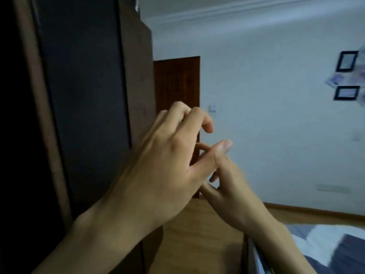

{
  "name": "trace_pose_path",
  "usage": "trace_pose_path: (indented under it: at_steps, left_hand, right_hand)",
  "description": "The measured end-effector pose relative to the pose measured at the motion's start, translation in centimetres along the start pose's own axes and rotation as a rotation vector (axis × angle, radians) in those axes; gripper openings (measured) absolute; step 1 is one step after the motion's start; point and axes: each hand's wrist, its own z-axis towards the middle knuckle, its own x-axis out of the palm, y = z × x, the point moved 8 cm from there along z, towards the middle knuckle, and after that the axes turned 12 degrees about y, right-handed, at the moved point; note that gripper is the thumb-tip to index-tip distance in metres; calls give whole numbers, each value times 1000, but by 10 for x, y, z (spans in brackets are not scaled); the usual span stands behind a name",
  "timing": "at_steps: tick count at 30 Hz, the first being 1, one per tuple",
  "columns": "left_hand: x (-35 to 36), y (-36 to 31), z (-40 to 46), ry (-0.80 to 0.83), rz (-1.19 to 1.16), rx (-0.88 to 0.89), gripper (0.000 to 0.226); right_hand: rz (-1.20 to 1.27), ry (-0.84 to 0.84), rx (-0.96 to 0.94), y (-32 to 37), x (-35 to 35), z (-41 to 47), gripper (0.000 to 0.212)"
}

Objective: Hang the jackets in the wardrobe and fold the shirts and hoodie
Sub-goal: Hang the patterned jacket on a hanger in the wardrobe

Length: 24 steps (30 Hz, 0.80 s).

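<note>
Hovering empty beside the wardrobe (83,95) at 9 o'clock, left hand (167,165) and right hand (231,186) overlap, fingers loosely curled, presumably between garments.

No readable text

Nothing legible on the two framed pictures (347,61) or blurred papers (335,81) on the wall.

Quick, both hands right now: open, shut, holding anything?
Left hand: open, fingers loosely curled, holding nothing.
Right hand: partly hidden behind the left; no object visible, state cannot be told.
</note>
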Motion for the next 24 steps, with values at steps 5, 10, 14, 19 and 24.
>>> trace_pose_path:
  at_steps: [5, 10, 14, 19, 24]
  left_hand:
    - [115, -12, 66, 109, -244, 2, 35]
    - [247, -76, 92, 301, -511, 86, 37]
    - [348, -153, 94, 533, -633, 230, 38]
    - [436, -231, 78, 778, -711, 450, 39]
    - [500, -281, 42, 974, -703, 618, 38]
  right_hand:
    - [-154, -112, 346, -111, -68, -72, 57]
    - [-283, -253, 692, -203, -140, -201, 50]
    - [-368, -331, 1001, -235, -176, -320, 44]
    - [-408, -425, 1356, -231, -180, -441, 42]
    - [-353, -524, 1628, -213, -143, -521, 42]
